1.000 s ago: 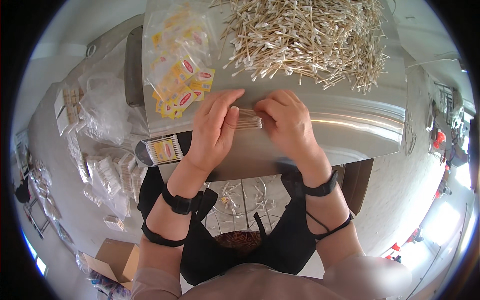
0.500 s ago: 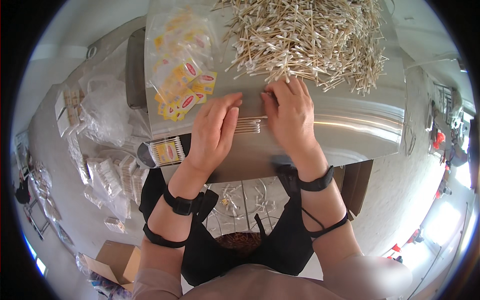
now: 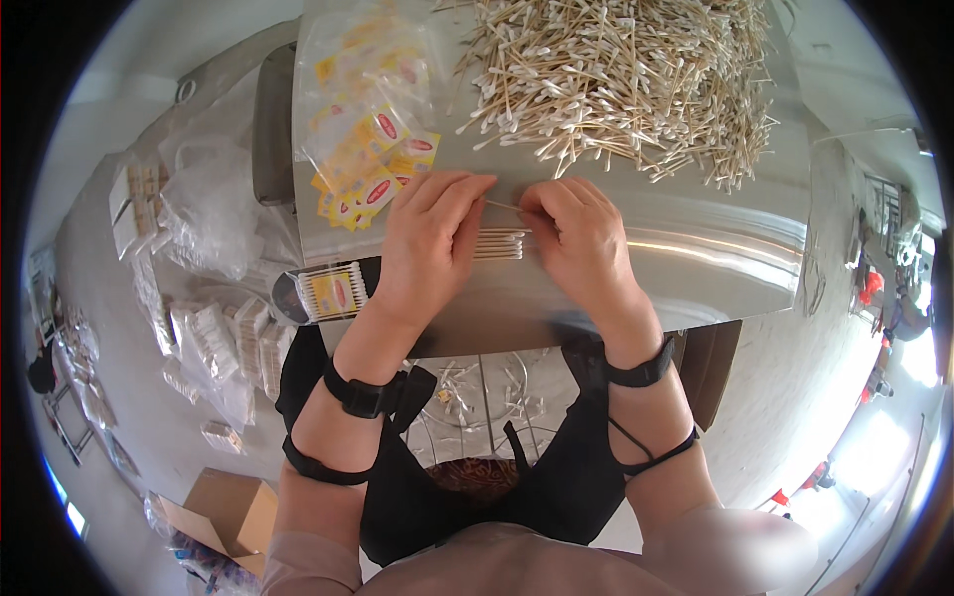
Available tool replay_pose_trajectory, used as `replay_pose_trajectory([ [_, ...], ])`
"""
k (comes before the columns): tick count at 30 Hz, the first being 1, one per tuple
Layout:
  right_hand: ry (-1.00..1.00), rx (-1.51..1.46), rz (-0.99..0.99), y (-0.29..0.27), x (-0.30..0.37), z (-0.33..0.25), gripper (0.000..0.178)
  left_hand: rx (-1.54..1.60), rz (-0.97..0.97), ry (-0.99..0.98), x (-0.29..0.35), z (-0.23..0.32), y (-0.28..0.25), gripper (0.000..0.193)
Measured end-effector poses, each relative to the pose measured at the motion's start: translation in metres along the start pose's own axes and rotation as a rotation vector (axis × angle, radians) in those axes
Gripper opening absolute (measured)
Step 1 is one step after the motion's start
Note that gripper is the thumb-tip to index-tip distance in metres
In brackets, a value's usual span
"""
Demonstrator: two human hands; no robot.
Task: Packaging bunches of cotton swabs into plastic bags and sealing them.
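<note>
A single cotton swab (image 3: 503, 206) spans the gap between my two hands above the metal tabletop. My right hand (image 3: 584, 236) pinches its right end between thumb and fingers. Closed fingers of my left hand (image 3: 429, 233) meet its left end. Just below it lies a short row of cotton swabs (image 3: 502, 244), side by side, with their left ends hidden by my left hand. Beyond my right hand spreads a large heap of loose cotton swabs (image 3: 621, 84).
Yellow printed cards (image 3: 376, 164) and clear plastic bags (image 3: 363, 60) lie at the table's left. A filled swab pack (image 3: 336, 292) sits on a dark surface by my left forearm. Wrapped bundles (image 3: 209, 348) and an open cardboard box (image 3: 224, 512) stand on the floor.
My right hand has drawn back from the edge of the heap with a cotton swab. My left hand has shifted slightly, and its fingers have closed at the swab's other end.
</note>
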State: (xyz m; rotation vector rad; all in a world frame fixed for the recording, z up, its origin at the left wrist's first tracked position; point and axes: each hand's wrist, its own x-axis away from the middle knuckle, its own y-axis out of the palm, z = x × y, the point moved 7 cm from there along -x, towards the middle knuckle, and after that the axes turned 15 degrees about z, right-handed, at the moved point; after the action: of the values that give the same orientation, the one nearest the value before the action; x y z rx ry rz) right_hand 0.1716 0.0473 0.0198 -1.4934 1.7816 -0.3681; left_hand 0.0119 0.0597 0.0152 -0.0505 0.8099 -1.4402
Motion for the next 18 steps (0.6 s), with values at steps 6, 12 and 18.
replay_pose_trajectory([
  [6, -0.006, -0.003, 0.059, -0.002, -0.003, 0.006, 0.013, -0.001, 0.021, -0.021, 0.003, -0.004, 0.001, 0.019],
  [12, 0.053, -0.009, 0.096, -0.005, -0.004, 0.008, 0.012, -0.030, -0.025, 0.029, 0.002, 0.003, 0.003, 0.007],
  [18, 0.003, 0.196, 0.196, -0.012, -0.010, 0.011, 0.013, -0.014, -0.039, 0.049, 0.000, 0.004, 0.001, 0.008],
])
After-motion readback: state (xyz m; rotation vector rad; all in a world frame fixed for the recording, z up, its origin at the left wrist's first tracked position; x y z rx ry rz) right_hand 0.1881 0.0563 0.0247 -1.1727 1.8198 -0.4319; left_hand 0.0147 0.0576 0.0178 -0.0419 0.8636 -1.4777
